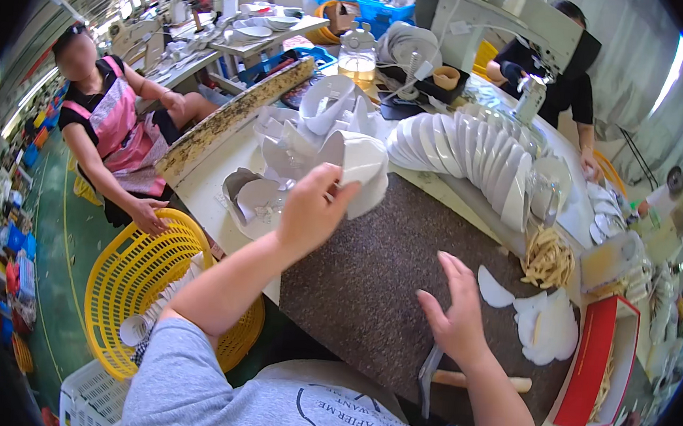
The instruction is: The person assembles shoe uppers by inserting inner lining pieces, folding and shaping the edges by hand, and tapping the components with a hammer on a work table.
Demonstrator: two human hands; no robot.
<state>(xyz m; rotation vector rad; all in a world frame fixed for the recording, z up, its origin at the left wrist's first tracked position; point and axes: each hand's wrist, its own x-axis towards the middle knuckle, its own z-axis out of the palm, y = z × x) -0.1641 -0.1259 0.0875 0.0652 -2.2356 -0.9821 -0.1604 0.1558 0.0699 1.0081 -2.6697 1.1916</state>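
My left hand [315,211] grips a white curved shoe-upper piece [364,171] between thumb and fingers, above the left edge of a dark speckled board [370,262]. More white curved pieces [286,150] lie heaped just behind and left of that hand. Over the right part of the board, my right hand [455,308] is open with thumb and fingers apart, holding nothing. Beneath my right wrist lies a hammer [445,377] with a wooden handle, partly covered by my forearm. Flat white pieces [547,326] rest to the right of this hand.
A long row of nested white pieces [473,147] curves across the table behind the board. Tan strips [548,257] and a red box [584,364] stand at right. One person touches a yellow basket [111,276] at left; another sits by a machine [532,96] at back right.
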